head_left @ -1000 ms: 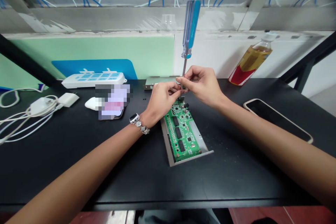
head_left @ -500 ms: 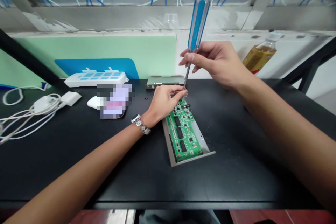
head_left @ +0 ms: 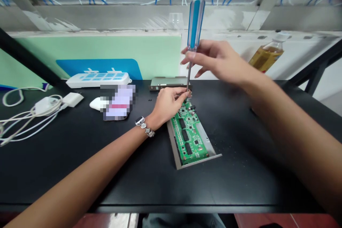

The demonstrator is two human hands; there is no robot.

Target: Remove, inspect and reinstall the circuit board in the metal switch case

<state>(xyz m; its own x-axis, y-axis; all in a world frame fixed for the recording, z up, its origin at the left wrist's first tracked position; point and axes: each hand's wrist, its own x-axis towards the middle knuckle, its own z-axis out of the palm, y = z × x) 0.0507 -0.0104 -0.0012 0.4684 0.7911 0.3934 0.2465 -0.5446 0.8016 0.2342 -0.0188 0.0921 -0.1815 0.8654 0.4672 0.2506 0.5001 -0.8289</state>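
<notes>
A screwdriver with a blue and clear handle stands nearly upright over the far end of a green circuit board. The board lies in a grey metal tray on the black table. My right hand grips the screwdriver at the base of its handle, thumb and fingers round it. Around the lower shaft, just above the board's far end, are the pinched fingers of my left hand. The screwdriver's tip is hidden by those fingers.
Behind the board lies a grey metal cover. To the left are a phone, a white case, a power strip and a charger with white cables. A bottle stands at the back right.
The screwdriver's handle has tilted left to a more upright angle, and my right hand has moved slightly left with it. My left hand keeps its pinch at the shaft.
</notes>
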